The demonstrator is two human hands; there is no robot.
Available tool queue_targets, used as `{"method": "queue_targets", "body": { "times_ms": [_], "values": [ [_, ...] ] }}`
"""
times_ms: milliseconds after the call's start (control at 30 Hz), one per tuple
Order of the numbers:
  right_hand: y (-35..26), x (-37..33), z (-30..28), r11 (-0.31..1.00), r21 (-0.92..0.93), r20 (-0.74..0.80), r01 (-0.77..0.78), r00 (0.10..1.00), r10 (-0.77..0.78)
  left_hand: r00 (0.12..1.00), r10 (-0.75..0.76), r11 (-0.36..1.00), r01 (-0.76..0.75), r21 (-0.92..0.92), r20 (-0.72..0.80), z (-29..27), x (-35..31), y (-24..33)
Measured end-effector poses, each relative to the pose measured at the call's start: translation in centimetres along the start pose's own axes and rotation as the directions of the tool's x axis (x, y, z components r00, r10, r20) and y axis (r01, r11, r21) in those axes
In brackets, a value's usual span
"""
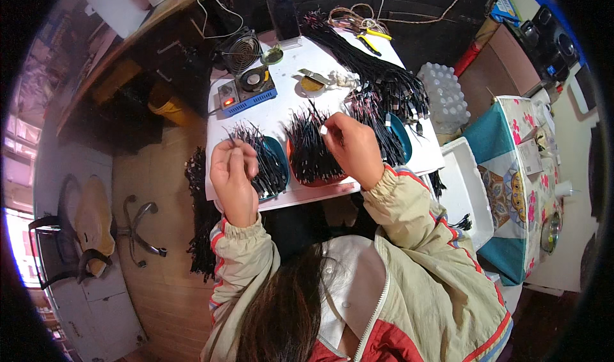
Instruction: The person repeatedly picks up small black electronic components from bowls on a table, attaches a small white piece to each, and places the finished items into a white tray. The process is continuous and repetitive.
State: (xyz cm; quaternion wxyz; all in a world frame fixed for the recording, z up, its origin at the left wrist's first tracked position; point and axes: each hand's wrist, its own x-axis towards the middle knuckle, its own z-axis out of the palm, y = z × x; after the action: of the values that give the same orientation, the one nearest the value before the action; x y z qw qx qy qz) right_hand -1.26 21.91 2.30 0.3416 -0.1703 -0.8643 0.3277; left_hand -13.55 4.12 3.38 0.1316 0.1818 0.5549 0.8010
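Black cables [312,154] are bunched in an orange tray [318,183] on the white table [284,116], between a left teal tray [279,152] and a right teal tray [400,135]. Right hand [352,148] is held over the orange tray, fingers curled nearly together, white bit [323,130] seen at tips. Left hand [234,173] is held by the left teal tray, fingers bent inward. Whether anything is gripped by either can't be told.

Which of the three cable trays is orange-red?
The middle tray, between the other two: its rim is orange-red, while the left tray and right tray are teal-blue.
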Motion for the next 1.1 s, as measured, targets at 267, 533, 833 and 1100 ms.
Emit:
{"method": "queue_targets", "body": {
  "times_ms": [267, 533, 833, 1100],
  "values": [
    [-5.6, -4.1, -2.1, 0.857, 0.432, 0.315, -0.282, 0.937, 0.15, 0.991, -0.101, 0.995, 0.102, -0.01, 0.089, 3.8, -4.4, 0.9],
    [-5.3, -5.6, -1.5, 0.92, 0.362, 0.25, -0.148, 0.966, 0.057, 0.981, -0.132, 0.975, 0.155, -0.162, 0.141, 5.7, -5.8, 0.6],
    [-3.6, -6.9, -0.5, 0.983, 0.18, 0.102, -0.02, 0.995, 0.002, 0.952, -0.217, 0.944, 0.261, -0.201, 0.216, 5.9, -6.3, -0.1],
    [-3.6, -4.3, -5.7, 0.893, 0.362, 0.31, -0.266, 0.938, 0.153, 0.954, -0.164, 0.961, 0.212, -0.177, 0.253, 5.8, -6.8, -0.6]
  ]
}}
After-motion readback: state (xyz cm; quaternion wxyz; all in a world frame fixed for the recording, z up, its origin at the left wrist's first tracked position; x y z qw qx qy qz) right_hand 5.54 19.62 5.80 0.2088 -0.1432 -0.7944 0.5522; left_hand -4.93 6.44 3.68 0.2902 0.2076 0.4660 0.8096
